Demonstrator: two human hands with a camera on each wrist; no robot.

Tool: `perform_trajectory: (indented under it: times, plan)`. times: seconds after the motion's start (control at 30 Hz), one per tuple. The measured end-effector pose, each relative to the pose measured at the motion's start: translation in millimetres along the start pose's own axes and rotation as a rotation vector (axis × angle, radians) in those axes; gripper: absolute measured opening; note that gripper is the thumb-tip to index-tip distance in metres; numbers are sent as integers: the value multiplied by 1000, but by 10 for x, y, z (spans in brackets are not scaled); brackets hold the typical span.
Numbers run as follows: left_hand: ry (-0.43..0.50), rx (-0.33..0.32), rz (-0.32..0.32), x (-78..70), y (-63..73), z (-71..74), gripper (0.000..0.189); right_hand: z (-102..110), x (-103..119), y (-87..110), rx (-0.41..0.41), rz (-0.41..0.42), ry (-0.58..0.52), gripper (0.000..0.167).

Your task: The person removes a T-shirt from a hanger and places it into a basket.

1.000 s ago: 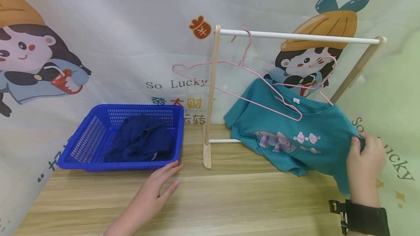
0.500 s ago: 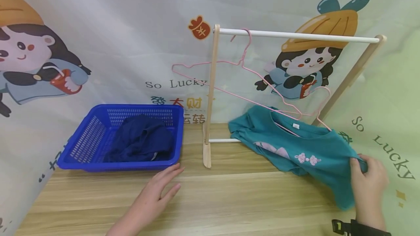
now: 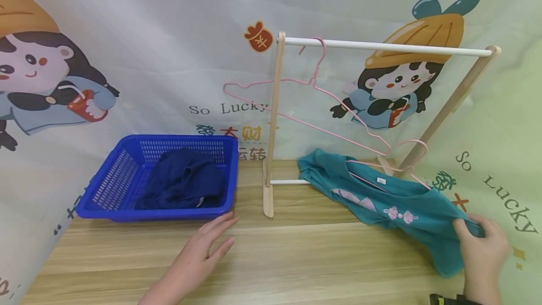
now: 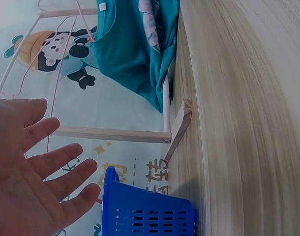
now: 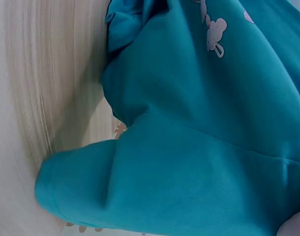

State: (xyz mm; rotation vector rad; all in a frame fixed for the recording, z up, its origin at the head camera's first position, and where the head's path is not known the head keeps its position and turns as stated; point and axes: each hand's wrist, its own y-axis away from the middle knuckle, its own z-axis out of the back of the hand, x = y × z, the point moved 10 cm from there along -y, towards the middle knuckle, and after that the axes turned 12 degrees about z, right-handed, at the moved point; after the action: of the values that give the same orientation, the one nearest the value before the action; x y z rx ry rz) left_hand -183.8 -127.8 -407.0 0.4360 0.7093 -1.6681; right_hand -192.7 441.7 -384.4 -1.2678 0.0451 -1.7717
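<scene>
A teal T-shirt [image 3: 406, 206] with pink patches slumps on the table at the right, partly within the rack. Inside its neckline is a pink hanger, its hook [image 3: 417, 144] sticking up by the rack's right post. My right hand [image 3: 482, 246] pinches the shirt at its right shoulder. In the right wrist view the teal cloth [image 5: 189, 137] fills most of the picture, with a bit of the hand at the lower right corner. My left hand [image 3: 203, 248], fingers extended and holding nothing, is just in front of the blue basket [image 3: 156, 214]; the left wrist view shows its palm [image 4: 22, 191].
A wooden rack with a white top bar [image 3: 381, 47] stands at the back right. A second pink hanger [image 3: 313, 81] hangs from that bar, carrying nothing. Dark blue cloth [image 3: 182, 180] lies bunched in the basket. A printed curtain [image 3: 169, 51] backs the table.
The teal shirt and its hanger have sunk from under the bar down to the table. My right hand has moved down and slightly right with the shirt. The left hand has barely shifted.
</scene>
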Motion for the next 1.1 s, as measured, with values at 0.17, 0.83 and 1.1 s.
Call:
perform_trajectory:
  times: [0.17, 0.83, 1.1]
  plan:
    - [0, -8, -15, -18, 3, 1, 40, -28, 181, 7, -21, 174, -62, 13]
    - [16, -61, -93, -228, -54, 19, 47, -574, 997, 325, 280, 625, -364, 22]
    - [25, -115, -188, -578, -72, 82, 53, -554, 1456, 430, 299, 772, -447, 25]
